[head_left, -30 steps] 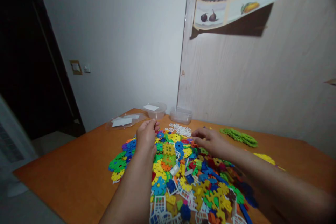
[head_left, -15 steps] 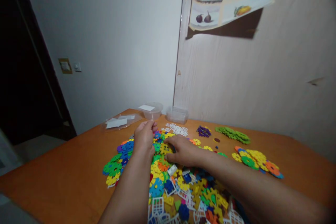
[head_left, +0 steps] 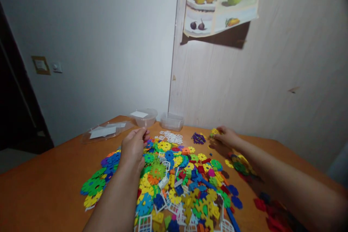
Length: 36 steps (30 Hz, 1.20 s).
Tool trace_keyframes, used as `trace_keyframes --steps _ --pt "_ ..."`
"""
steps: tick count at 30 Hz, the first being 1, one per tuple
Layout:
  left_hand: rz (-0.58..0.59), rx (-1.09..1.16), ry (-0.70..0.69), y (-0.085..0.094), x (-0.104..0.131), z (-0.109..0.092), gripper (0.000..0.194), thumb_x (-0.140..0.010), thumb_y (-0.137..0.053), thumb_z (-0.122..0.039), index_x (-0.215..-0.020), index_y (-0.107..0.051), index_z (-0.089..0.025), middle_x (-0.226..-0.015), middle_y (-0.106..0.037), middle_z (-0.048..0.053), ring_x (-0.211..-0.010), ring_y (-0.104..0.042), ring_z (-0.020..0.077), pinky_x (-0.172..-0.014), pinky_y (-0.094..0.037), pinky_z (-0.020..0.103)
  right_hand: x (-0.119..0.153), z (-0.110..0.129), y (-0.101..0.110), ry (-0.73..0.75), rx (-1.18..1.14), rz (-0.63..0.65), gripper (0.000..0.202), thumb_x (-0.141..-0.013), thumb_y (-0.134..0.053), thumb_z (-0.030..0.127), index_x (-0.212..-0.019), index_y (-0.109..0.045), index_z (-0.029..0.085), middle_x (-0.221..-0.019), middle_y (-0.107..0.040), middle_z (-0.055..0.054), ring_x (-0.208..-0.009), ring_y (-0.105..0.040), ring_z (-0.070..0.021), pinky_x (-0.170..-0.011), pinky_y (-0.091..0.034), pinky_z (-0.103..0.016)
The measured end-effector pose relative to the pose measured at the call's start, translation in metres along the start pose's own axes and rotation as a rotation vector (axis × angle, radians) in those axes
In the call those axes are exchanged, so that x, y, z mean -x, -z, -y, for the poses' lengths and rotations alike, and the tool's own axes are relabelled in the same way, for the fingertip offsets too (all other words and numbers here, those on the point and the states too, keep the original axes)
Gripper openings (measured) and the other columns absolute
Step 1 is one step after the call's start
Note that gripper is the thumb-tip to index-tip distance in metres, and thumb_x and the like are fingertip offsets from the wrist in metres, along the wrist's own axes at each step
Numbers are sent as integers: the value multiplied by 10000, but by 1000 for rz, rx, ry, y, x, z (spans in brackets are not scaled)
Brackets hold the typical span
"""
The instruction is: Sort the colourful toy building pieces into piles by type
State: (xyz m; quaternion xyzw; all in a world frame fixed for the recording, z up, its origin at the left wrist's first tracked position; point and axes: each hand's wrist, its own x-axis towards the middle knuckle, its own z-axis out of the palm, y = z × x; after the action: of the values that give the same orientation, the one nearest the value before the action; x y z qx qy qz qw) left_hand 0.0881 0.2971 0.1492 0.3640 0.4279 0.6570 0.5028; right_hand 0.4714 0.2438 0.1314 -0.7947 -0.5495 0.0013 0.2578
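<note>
A broad heap of colourful plastic pieces (head_left: 174, 188) spreads over the table, with discs, blocks and white window frames in it. My left hand (head_left: 134, 146) is closed above the heap's left back part; what its curled fingers hold, if anything, is hidden. Over the back right of the table, my right hand (head_left: 227, 137) pinches a yellow piece (head_left: 214, 131) at its fingertips. That hand is to the right of a small purple pile (head_left: 198, 138). White frame pieces (head_left: 171, 137) lie behind the heap.
Clear plastic containers (head_left: 172, 121) stand by the wall, near a round tub (head_left: 144, 117) and a flat clear package (head_left: 106, 131). Under my right forearm lie stacked discs (head_left: 240, 165) and red pieces (head_left: 274, 214). A fruit picture (head_left: 221, 9) hangs on the wall.
My right hand has moved from the heap to the back right, carrying a yellow piece. My left hand stays over the heap in a similar pose. The view has turned slightly right.
</note>
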Motion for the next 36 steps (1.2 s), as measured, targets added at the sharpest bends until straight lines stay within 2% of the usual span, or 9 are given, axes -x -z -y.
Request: trace_keyframes --steps 3,7,10,14,21,25,28,32,36 --pt "12 -6 -14 0 0 1 288 -640 -739 -379 -805 -683 -150 -845 -711 59 -676 -615 130 -529 -387 198 -11 -41 9 -116 25 -45 307 -805 -696 277 -1057 -717 103 -1022 -741 -178 -996 -676 -297 -821 -490 -351" --pt "13 -27 -10 0 0 2 284 -643 -732 -372 -812 -684 -149 -850 -711 53 -692 -620 127 -547 -399 196 -20 -71 3 -134 -5 -28 260 -758 -746 268 -987 -726 146 -971 -751 -133 -976 -684 -268 -800 -500 -320" --pt "20 -40 -10 0 0 1 284 -637 -733 -371 -804 -683 -146 -823 -701 43 -677 -612 121 -541 -390 193 -22 -84 -5 -133 -23 13 220 -751 -750 266 -946 -731 166 -928 -757 -108 -946 -698 -259 -811 -514 -321" --pt "17 -38 -17 0 1 0 293 -631 -734 -377 -801 -681 -144 -802 -695 42 -663 -609 128 -530 -383 197 -23 -99 -7 -158 -10 36 218 -770 -727 257 -961 -735 154 -926 -759 -133 -973 -706 -289 -862 -521 -360" --pt "11 -39 0 -1 2 0 299 -622 -730 -366 -818 -680 -147 -840 -704 45 -679 -611 128 -542 -390 197 -19 -110 1 -215 26 -17 399 -740 -751 278 -1111 -732 131 -1054 -754 -195 -1056 -697 -358 -925 -519 -459" --pt "4 -40 6 0 0 0 310 -625 -723 -380 -830 -679 -151 -844 -704 39 -688 -619 132 -556 -401 207 -19 -95 11 -200 1 -74 487 -792 -697 303 -1229 -688 88 -1268 -684 -235 -1191 -642 -364 -1005 -492 -458" --pt "2 -41 2 0 1 0 301 -637 -720 -375 -833 -676 -151 -851 -707 42 -695 -620 129 -564 -402 209 -18 -69 18 -141 -40 -124 475 -861 -612 333 -1269 -669 96 -1331 -655 -218 -1232 -616 -345 -1052 -464 -459" --pt "8 -47 0 0 1 1 277 -667 -702 -368 -838 -668 -154 -861 -705 43 -689 -617 122 -570 -403 211 -1 -11 15 6 -146 -88 421 -899 -574 357 -1250 -679 150 -1251 -713 -133 -1128 -672 -246 -1000 -502 -351" --pt "-6 -37 0 0 -1 5 265 -676 -689 -367 -831 -656 -155 -859 -688 39 -670 -609 118 -549 -383 208 42 63 5 288 -402 122 339 -893 -587 397 -1124 -722 188 -1115 -760 -90 -991 -701 -232 -886 -547 -360"
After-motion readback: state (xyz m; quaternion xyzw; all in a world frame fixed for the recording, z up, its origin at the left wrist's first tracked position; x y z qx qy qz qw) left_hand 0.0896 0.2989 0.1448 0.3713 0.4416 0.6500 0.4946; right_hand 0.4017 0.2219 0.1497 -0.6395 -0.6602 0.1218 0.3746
